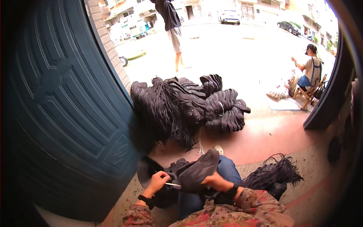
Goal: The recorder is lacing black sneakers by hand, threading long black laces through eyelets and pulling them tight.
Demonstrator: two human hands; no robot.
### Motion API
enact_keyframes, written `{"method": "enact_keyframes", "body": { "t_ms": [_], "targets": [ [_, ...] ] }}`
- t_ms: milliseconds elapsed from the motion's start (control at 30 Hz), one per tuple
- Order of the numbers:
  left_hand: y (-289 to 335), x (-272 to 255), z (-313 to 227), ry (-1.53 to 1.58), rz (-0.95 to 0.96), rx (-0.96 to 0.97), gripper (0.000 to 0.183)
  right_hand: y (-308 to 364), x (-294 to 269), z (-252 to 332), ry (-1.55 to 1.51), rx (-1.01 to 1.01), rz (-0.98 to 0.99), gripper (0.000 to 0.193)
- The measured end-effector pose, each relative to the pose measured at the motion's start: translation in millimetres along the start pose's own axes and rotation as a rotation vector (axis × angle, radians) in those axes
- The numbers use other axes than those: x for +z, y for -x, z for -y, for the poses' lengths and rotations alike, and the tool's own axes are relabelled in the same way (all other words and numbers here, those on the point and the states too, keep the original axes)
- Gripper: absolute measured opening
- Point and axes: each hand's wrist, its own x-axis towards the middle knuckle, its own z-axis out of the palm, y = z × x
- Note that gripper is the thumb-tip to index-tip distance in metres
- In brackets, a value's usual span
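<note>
My right hand (218,182) is closed on the edge of a black, curved shoe-like piece (198,169), held over my lap. At its left side, my left hand (158,182) pinches a thin white stick-like thing (173,185) whose end reaches the black piece. The frame does not show whether the stick is a tool or a strip. More dark pieces (148,169) lie under and beside my left hand, partly hidden by it. Beyond my right hand, a bundle of thin black strands (276,172) rests by my knee.
A big heap of tied black pieces (185,100) stands ahead in the doorway. A blue-grey metal door (68,102) is on the left, a dark door frame (325,90) on the right. Outside, one person (172,30) stands and another person (312,70) sits on a low chair.
</note>
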Motion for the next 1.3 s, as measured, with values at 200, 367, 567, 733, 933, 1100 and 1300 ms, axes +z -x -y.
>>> {"method": "enact_keyframes", "body": {
  "t_ms": [200, 367, 567, 733, 933, 1100, 1300],
  "targets": [
    [41, 59, -33, 0.133, 0.036, 0.077, 0.012, 3, -43, 2, -0.785, -0.084, -0.025, 0.045],
    [46, 74, -74, 0.038, 0.027, 0.069, 0.017, -11, -59, -14, -0.867, -0.042, -0.036, 0.044],
    [68, 77, -84, -0.042, 0.117, 0.214, 0.039, 9, -70, -4, -0.913, -0.006, 0.047, 0.044],
    [52, 116, -79, -0.163, 0.298, 0.414, 0.034, 11, -71, 4, -0.868, -0.101, 0.005, 0.041],
    [39, 106, -73, 0.076, 0.013, 0.164, 0.022, 50, -53, -14, -0.33, -0.019, -0.585, 0.017],
    [49, 103, -82, -0.201, 0.175, 0.307, 0.03, 47, -40, -90, -0.722, 0.633, -0.678, 0.069],
    [68, 97, -75, -0.417, 0.407, 0.51, 0.037, 33, -34, -88, -0.975, 0.294, -0.528, 0.043]
  ]
}}
